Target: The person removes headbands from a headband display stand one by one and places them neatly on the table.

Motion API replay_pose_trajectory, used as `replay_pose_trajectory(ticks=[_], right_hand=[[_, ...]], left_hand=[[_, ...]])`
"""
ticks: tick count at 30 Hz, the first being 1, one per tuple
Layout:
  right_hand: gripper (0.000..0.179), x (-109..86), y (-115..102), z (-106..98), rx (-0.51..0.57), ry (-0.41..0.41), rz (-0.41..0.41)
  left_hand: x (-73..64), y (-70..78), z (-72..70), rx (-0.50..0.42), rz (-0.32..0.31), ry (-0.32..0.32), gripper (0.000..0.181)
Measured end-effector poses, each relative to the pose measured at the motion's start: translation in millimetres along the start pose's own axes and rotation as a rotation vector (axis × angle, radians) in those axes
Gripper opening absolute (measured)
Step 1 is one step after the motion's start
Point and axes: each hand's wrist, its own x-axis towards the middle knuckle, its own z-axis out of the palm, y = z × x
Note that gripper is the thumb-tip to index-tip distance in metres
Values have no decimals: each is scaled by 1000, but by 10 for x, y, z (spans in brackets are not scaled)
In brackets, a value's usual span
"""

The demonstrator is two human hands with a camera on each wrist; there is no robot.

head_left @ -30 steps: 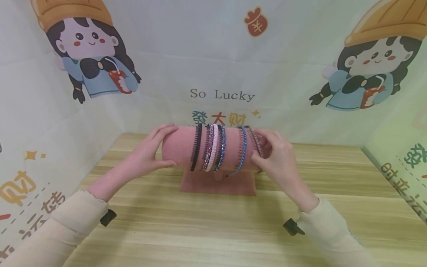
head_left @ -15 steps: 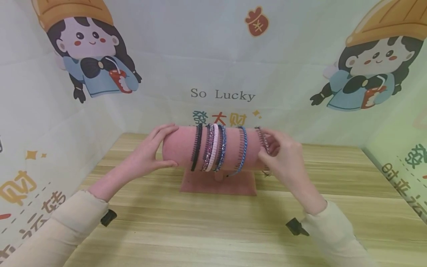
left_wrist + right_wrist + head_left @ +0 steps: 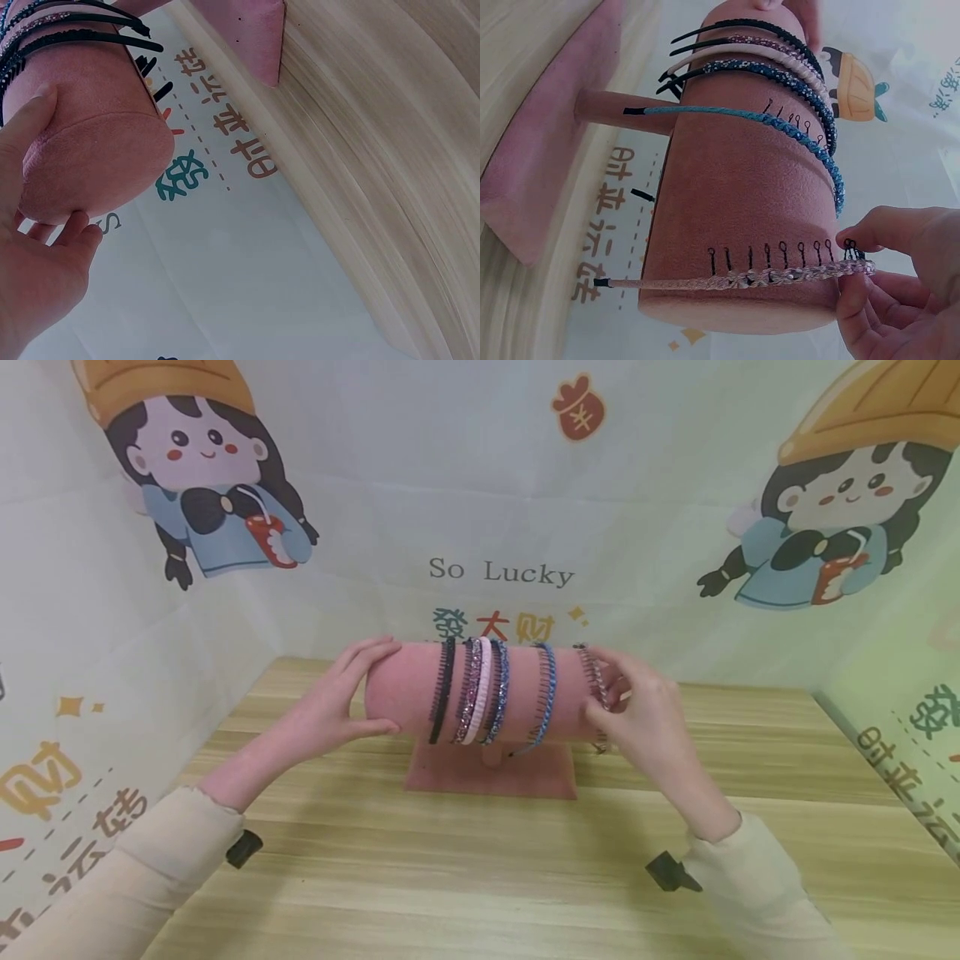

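Note:
A pink velvet display roll [image 3: 521, 693] stands on a post above a pink base [image 3: 491, 783]. My left hand [image 3: 333, 693] holds its left end, thumb on the near side and fingers over the far side. At the opposite end, my right hand [image 3: 645, 714] pinches a silvery-pink braided headband [image 3: 780, 277] with black wire teeth between thumb and fingers. That headband still lies across the roll near its rim. Nearer the middle sits a blue braided headband [image 3: 795, 131]. Left of it are a blue sparkly headband [image 3: 497, 693], a white-pink one [image 3: 480, 693], a purple sparkly one [image 3: 467, 693] and a black one [image 3: 442, 693].
The stand rests on a wood-grain table [image 3: 480, 877] toward its back edge. A printed cloth backdrop [image 3: 420, 510] with cartoon figures rises behind and along both sides. A black clip-like piece shows by each sleeve.
My right hand has slid right with the silvery-pink headband, taking it from beside the blue braided one toward the roll's right end. It barely moves over the last half second; the left hand stays put.

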Motion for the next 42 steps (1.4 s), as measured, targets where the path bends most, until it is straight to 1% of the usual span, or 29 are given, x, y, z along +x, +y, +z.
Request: replay_pose_trajectory(ticks=[7,12,16,20,27,33,42], right_hand=[[51,18,-39,-48,-45,7,-8],[55,7,-87,-108,-66,-26,9],[51,7,-107,-157,-81,-44,17],[43,27,-110,-197,-104,-37,-3],[44,42,-106,-251,-117,-30,-16],[41,44,-113,-282,-115,-25,-5],[38,70,-177,-470,-129,-51,14]], left_hand=[[-5,-2,3,2,-3,-3,92],[-3,4,3,1,-7,-4,92],[3,5,2,-1,-2,-5,92],[2,-4,0,-6,-2,-7,92],[-9,-18,-2,-7,-4,-8,92],[-6,8,-6,-9,-24,-17,91],[-12,10,-13,-11,-23,-16,91]])
